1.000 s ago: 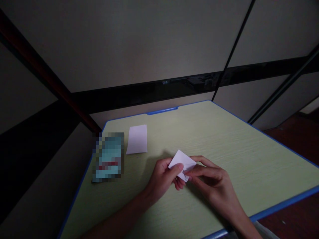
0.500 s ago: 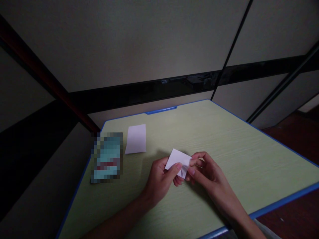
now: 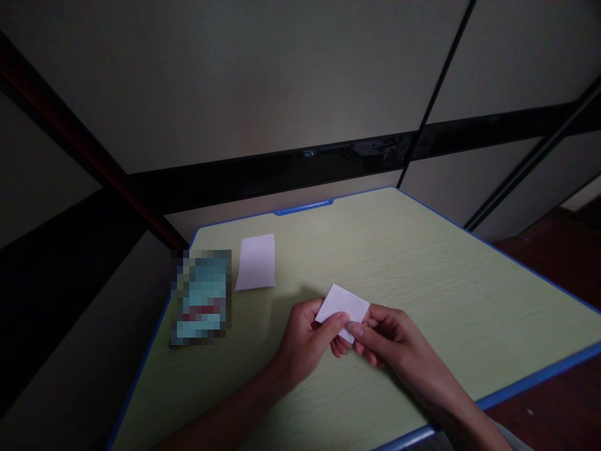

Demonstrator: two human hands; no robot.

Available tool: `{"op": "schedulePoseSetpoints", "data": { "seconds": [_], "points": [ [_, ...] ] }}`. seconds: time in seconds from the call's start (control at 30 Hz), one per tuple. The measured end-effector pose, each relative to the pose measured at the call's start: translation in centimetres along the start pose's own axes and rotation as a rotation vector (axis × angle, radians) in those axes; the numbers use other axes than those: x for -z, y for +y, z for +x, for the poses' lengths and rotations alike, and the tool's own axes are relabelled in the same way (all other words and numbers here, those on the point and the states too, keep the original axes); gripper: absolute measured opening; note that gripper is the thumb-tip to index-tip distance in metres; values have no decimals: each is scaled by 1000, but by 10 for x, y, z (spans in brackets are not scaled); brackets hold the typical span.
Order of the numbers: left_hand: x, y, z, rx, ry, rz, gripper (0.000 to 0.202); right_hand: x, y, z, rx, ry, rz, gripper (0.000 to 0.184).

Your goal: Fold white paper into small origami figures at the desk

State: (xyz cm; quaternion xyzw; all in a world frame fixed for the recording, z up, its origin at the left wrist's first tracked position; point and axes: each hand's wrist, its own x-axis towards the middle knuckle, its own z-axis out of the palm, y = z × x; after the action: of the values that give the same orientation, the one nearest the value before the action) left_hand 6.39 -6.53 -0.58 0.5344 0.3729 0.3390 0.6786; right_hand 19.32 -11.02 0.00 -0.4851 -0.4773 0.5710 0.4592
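Observation:
Both hands hold a small folded piece of white paper just above the pale green desk. My left hand pinches its near left edge between thumb and fingers. My right hand grips its near right corner, thumb tip meeting the left thumb. The paper's far part sticks up beyond the fingers; its lower part is hidden behind them.
A flat white sheet lies on the desk at the back left. Beside it, at the left edge, lies a blurred teal packet. The desk has a blue rim; a wall with dark bars stands right behind it.
The paper has been turned and shifted slightly between the fingers. My right hand's fingers, earlier raised behind the paper, have dropped and closed on its near corner. The left hand stayed in place.

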Motion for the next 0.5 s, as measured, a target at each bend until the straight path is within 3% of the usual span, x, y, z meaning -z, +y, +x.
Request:
{"op": "schedulePoseSetpoints", "data": {
  "seconds": [0.5],
  "points": [
    [3,1,1,55,-57,4,29,-2,-2,1,46,-42,32,24]
  ]
}}
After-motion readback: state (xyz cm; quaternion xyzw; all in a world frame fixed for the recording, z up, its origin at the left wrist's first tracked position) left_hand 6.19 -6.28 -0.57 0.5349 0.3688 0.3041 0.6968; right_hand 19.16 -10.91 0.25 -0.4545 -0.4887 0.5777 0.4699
